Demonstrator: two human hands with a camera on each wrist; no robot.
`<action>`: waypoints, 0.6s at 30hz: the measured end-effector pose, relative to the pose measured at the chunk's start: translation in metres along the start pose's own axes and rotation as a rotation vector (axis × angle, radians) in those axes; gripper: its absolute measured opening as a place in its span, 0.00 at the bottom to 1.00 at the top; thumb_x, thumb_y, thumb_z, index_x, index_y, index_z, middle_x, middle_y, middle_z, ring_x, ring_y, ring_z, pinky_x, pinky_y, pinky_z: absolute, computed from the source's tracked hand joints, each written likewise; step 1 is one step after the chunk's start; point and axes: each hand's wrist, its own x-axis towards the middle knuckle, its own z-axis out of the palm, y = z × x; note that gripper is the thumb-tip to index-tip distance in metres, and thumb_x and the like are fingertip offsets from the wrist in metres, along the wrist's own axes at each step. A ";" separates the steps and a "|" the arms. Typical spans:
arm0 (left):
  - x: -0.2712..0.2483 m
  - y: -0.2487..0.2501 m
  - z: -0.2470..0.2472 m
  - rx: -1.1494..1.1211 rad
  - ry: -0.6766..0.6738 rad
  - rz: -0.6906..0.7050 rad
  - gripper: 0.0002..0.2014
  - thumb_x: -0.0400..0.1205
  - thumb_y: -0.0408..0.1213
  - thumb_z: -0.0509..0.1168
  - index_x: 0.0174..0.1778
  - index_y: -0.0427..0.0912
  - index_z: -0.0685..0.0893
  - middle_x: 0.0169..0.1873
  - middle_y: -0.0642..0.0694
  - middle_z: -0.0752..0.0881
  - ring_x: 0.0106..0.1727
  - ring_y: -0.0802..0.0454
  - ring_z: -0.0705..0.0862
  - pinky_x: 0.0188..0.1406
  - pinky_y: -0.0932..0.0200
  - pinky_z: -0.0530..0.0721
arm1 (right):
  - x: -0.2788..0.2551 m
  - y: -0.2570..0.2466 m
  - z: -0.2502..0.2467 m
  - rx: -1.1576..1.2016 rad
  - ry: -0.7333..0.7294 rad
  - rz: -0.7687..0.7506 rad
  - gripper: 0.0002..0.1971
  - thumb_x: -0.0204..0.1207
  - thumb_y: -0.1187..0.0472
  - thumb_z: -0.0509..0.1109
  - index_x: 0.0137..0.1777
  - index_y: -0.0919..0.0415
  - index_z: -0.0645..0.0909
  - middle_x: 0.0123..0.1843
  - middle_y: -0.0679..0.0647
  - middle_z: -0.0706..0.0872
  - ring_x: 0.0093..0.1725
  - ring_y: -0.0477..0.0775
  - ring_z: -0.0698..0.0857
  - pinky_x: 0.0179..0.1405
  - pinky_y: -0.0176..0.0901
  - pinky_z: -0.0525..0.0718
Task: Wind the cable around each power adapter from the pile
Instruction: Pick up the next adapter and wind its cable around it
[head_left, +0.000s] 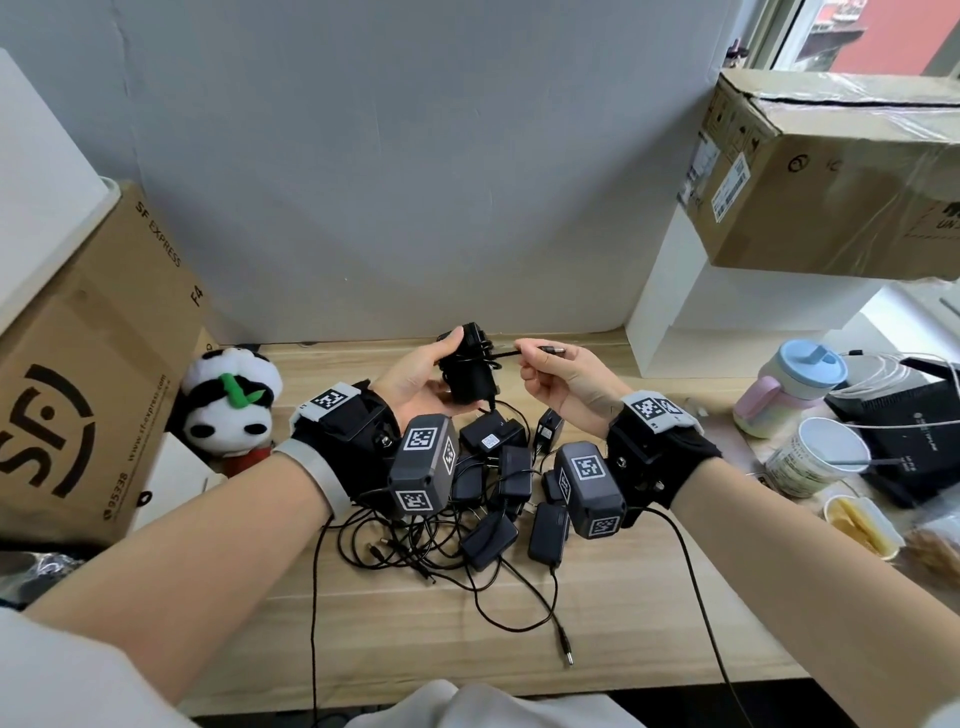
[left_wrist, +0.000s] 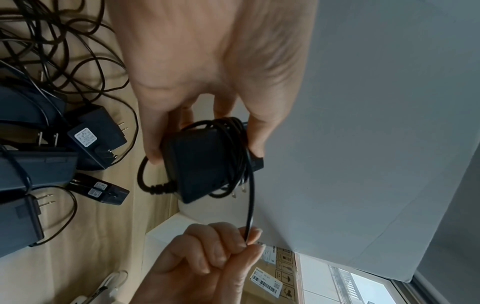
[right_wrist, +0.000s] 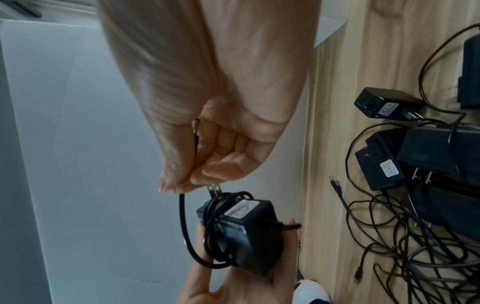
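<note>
My left hand grips a black power adapter above the desk, thumb on top and fingers underneath. Several turns of its thin black cable wrap the body near the plug prongs. My right hand pinches the short free end of that cable between thumb and forefinger, and the barrel plug sticks out past the fingers. A short taut stretch runs from the adapter to the pinch. Below my wrists lies the pile of black adapters with tangled cables.
An SF Express cardboard box and a panda plush stand at the left. At the right are a white shelf with a taped carton, a pastel cup, a paper cup and a black router.
</note>
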 end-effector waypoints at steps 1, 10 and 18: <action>0.001 -0.001 0.000 -0.011 0.001 0.003 0.19 0.79 0.46 0.69 0.60 0.39 0.78 0.59 0.30 0.77 0.54 0.34 0.82 0.57 0.38 0.83 | -0.001 0.000 0.001 0.001 -0.015 0.011 0.08 0.80 0.67 0.63 0.43 0.63 0.83 0.28 0.49 0.84 0.27 0.42 0.81 0.29 0.27 0.81; -0.009 0.000 0.009 -0.052 -0.077 -0.052 0.23 0.83 0.46 0.62 0.68 0.33 0.76 0.59 0.32 0.83 0.50 0.36 0.86 0.37 0.45 0.90 | 0.001 0.008 0.004 -0.105 -0.059 0.037 0.11 0.83 0.58 0.61 0.40 0.60 0.78 0.25 0.48 0.82 0.25 0.42 0.83 0.31 0.30 0.84; -0.013 0.006 -0.005 0.301 0.028 -0.124 0.21 0.69 0.45 0.77 0.54 0.41 0.82 0.41 0.43 0.82 0.37 0.53 0.81 0.33 0.66 0.83 | 0.001 0.006 -0.006 -0.184 0.064 -0.068 0.11 0.80 0.57 0.65 0.39 0.60 0.82 0.34 0.49 0.81 0.31 0.42 0.76 0.32 0.30 0.76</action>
